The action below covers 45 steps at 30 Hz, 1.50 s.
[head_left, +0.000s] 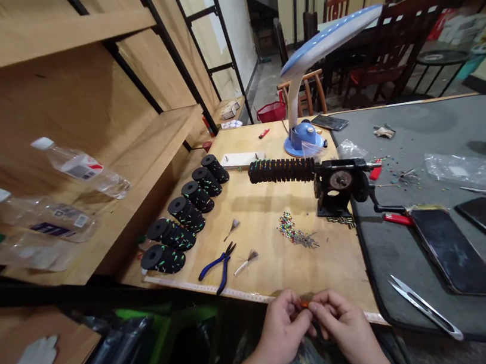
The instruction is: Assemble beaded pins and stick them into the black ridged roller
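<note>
My left hand (286, 328) and my right hand (345, 325) meet at the table's front edge, fingertips pinched together. Between them shows a small orange piece (305, 304), mostly covered by the fingers, so its kind is unclear. Beyond my hands lies a loose pile of tiny multicoloured beads or pin heads (289, 228) with thin metal bits. Behind that pile stands a black hand-cranked device (338, 183), with a ribbed black roll (282, 170) extending left from it. Blue-handled pliers (213, 265) lie to the left, near two small brushes (247, 261).
Several black foam rolls (163, 258) line the table's left side. A blue and white lamp (304, 137) stands at the back. On the grey mat (391, 269) at right lie phones (454, 252), metal tweezers (426, 307) and a plastic bag (458, 168). Bottles (88, 170) rest on the left shelf.
</note>
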{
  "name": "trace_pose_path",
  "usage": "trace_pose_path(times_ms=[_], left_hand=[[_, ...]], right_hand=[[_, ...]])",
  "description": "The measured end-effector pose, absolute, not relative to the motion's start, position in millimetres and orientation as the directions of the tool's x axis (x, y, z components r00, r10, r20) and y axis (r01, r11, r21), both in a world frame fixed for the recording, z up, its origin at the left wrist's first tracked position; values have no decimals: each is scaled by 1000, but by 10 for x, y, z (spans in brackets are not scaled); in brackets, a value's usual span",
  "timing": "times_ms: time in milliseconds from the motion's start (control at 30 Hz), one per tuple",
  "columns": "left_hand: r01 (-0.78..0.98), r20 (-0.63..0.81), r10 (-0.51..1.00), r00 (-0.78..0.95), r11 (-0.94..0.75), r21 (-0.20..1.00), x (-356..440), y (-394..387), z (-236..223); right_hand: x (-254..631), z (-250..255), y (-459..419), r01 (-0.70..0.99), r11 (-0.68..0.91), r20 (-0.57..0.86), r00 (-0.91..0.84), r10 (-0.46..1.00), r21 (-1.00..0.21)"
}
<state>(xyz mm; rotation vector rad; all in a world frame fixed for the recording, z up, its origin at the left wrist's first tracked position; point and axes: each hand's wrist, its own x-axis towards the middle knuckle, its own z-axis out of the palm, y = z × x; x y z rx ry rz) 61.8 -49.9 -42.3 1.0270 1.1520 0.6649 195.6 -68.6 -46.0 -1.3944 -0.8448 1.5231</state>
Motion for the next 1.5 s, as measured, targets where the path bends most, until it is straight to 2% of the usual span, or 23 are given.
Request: trace_pose_path(times_ms=[300,500,767,1267,1500], left_hand=[[-136,-430,821,375,507,851,639,-470,-350],[-61,-448,821,354,498,865,642,-464,-322],[-74,-447,816,367,505,860,642,-482,-410],[-53,-447,809,382,502,863,631,-498,-371],[-8,-419,829,370,454,891,631,-529,-321]], right_hand=[[1993,-455,-676,-208,-442,-452,3,892,-873],[2008,-457,-696,-229,-446,-452,-29,892,-865],[2020,-481,-713,-225,-458,-460,-46,887,-860],[2123,-518,-712,-223,-408,-431,63,900,-885],[2100,-517,-721,-251,-446,-452,-40,891,-859]])
